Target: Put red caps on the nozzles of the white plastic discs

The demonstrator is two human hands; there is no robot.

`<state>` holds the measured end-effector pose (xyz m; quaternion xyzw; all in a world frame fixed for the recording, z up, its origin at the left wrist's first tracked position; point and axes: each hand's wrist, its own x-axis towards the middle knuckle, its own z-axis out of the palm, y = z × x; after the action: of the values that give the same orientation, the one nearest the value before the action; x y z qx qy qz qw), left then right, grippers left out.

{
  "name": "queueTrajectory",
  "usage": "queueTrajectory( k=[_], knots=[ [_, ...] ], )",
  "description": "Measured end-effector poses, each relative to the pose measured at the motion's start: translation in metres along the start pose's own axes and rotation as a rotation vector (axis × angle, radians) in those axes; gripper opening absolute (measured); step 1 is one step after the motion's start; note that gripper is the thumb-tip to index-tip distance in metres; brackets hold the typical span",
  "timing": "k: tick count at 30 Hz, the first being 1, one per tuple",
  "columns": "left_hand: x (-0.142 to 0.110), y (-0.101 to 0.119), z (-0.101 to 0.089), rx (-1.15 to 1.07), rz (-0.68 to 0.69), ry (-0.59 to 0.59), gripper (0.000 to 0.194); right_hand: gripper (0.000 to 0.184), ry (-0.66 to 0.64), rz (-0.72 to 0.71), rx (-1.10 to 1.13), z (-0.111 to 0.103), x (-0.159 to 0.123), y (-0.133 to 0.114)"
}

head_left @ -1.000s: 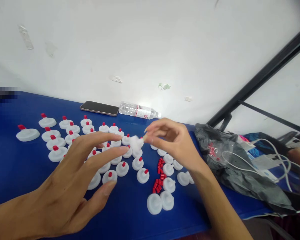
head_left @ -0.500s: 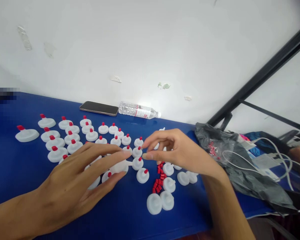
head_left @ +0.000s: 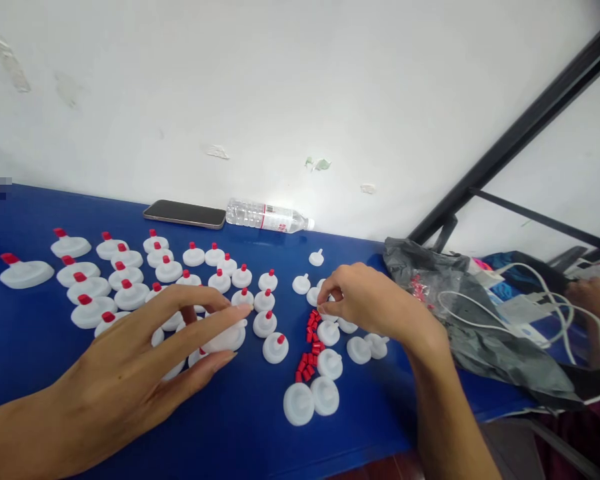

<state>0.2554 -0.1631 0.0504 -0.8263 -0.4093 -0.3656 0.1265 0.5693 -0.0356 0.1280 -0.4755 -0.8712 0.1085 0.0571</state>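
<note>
Left hand: here it is, low on the left (head_left: 130,360), fingers and thumb spread around an uncapped white disc (head_left: 229,338), gripping it between them with the bare nozzle pointing up and to the right.
Right hand: over on the other side (head_left: 375,300), fingertips and thumb bent in close together right at the top end of the red caps (head_left: 316,347); can't tell whether one is pinched there.
Red caps: a loose, narrow strip of them, just left of the bare white discs (head_left: 299,405), some of those touching one another.
Capped discs: a big crowd on the left, red tips up, the nearest one (head_left: 275,350) sitting between the left hand and the caps; several are partly hidden behind the fingers.
Blue surface: everything sits on it (head_left: 230,433), with a phone (head_left: 185,213) and a clear bottle (head_left: 270,217) lying end to end along the wall (head_left: 255,87).
Far right: a crumpled black bag (head_left: 510,363), and beyond it another person's arm (head_left: 597,307).
</note>
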Motion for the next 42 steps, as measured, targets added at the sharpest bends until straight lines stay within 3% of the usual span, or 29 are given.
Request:
queueTrajectory(
  k=[5,9,15,20,22,25,28,34,42],
  knots=[
    [-0.003,-0.007,0.002,-0.051,-0.040,-0.027,0.044,0.034,0.000,-0.016,0.007,0.005,0.004,-0.001],
    [-0.003,-0.016,0.001,-0.117,0.058,0.005,0.035,0.034,-0.019,-0.030,0.031,0.011,0.005,-0.004],
    [-0.011,-0.026,0.005,0.007,0.111,-0.008,0.050,0.027,-0.006,-0.027,0.101,0.002,0.005,-0.013],
    [-0.005,-0.023,0.003,0.051,0.123,0.007,0.039,0.011,0.090,-0.104,0.544,-0.008,0.006,-0.032],
    [0.000,-0.020,0.002,0.068,0.132,0.015,0.036,0.002,0.066,-0.176,0.729,-0.006,0.006,-0.040],
    [0.007,-0.016,0.001,0.083,0.084,0.055,0.036,0.018,0.004,-0.301,0.897,0.003,0.007,-0.049],
    [0.014,-0.012,0.000,0.031,0.030,0.113,0.034,0.014,-0.066,-0.363,0.989,0.014,0.010,-0.053],
    [0.009,-0.010,0.000,0.051,-0.076,0.098,0.041,0.012,-0.137,-0.391,1.190,0.026,0.017,-0.053],
    [0.012,-0.008,0.002,0.011,0.003,0.123,0.033,0.022,-0.226,-0.340,1.231,0.026,0.016,-0.054]
  ],
)
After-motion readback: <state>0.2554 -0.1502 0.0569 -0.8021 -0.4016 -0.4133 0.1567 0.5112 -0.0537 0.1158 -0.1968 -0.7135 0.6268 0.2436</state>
